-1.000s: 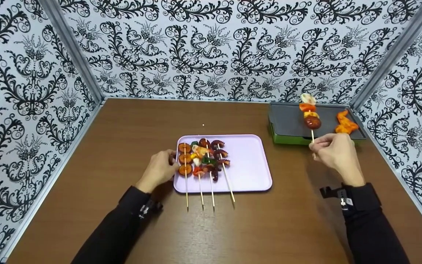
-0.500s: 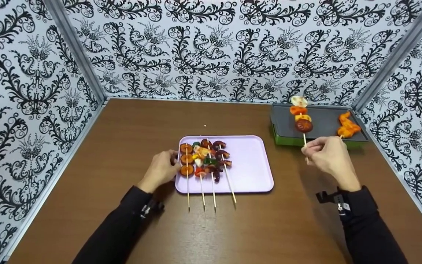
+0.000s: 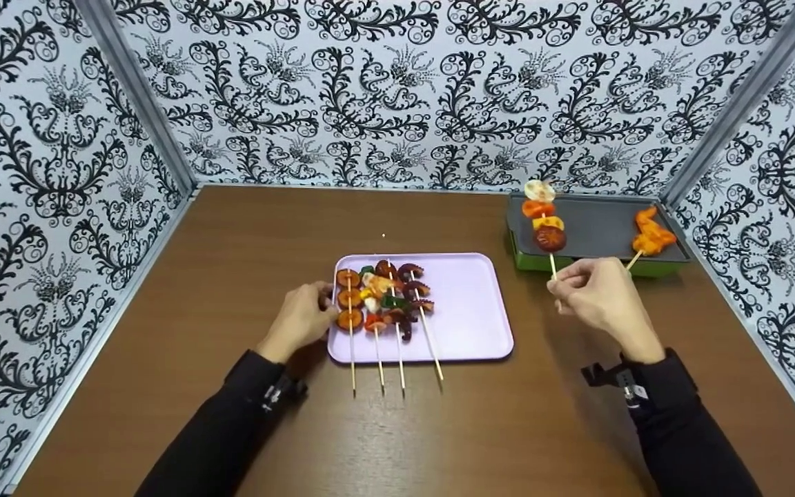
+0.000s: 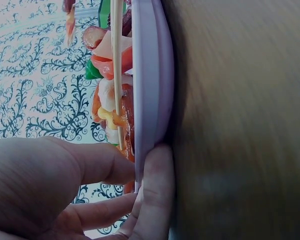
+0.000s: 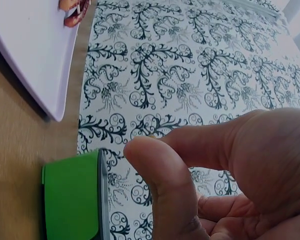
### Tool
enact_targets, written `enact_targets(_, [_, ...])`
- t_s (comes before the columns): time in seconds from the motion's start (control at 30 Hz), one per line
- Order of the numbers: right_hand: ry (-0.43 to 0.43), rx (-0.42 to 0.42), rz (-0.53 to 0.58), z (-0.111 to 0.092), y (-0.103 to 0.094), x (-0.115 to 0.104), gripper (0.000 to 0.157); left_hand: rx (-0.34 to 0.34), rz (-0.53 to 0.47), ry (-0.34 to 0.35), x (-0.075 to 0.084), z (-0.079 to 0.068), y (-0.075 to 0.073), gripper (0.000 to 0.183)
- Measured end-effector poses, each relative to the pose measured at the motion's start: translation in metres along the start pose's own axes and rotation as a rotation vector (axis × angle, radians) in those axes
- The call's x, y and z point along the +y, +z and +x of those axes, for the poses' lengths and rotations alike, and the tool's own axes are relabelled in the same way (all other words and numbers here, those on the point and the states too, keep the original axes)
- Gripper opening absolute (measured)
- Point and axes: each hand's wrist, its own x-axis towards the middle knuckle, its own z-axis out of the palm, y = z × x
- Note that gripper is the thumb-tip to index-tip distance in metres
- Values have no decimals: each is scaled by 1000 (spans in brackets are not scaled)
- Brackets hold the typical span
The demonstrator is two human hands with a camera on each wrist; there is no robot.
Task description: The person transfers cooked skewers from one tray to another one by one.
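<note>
My left hand [image 3: 299,317] pinches the left rim of a lilac tray [image 3: 470,304]; the left wrist view shows thumb and fingers on either side of the rim [image 4: 152,100]. Several food skewers lie on the tray's left half, among them one with round orange-brown slices [image 3: 350,298] and one with dark curled tentacle pieces [image 3: 415,288]. Their sticks overhang the front edge. My right hand [image 3: 604,297] pinches the stick of a mixed skewer [image 3: 550,238], raised upright, with white, orange, yellow and brown pieces. In the right wrist view its food is hidden.
A grill with a dark plate [image 3: 597,214] and green base [image 5: 72,195] stands at the back right. On its right end lies a chicken-wing skewer [image 3: 653,238], its stick pointing toward the front. Patterned walls [image 3: 384,103] enclose the wooden table [image 3: 259,228].
My right hand has moved left with the mixed skewer, from the middle of the grill to its left end. The left hand and the tray have stayed in place.
</note>
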Motion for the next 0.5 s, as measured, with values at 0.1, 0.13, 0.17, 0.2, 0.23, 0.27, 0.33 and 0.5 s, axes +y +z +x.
enact_targets(0.1, [2, -15, 13, -1, 4, -2, 15, 2, 1, 2, -1, 0, 0, 44])
enact_targets(0.13, [1, -18, 15, -1, 5, -3, 15, 3, 2, 5, -1, 0, 0, 44])
enact_targets(0.17, [0, -20, 14, -1, 7, -3, 15, 3, 1, 6, -1, -1, 0, 44])
enact_targets(0.2, [-1, -22, 11, -2, 8, -4, 15, 3, -1, 8, -1, -1, 0, 44])
enact_targets(0.23, [-2, -27, 16, -2, 9, -4, 15, 2, -3, 9, -1, -1, 0, 44])
enact_targets(0.27, [-4, -32, 19, -2, 11, -5, 15, 3, -1, 9, -1, -1, 0, 45])
enact_targets(0.33, [-4, -43, 32, -3, 13, -6, 16, 2, -4, 9, 0, -1, 0, 46])
enact_targets(0.5, [1, -69, 63, -5, 21, -10, 17, 10, -9, 20, 0, -1, 0, 46])
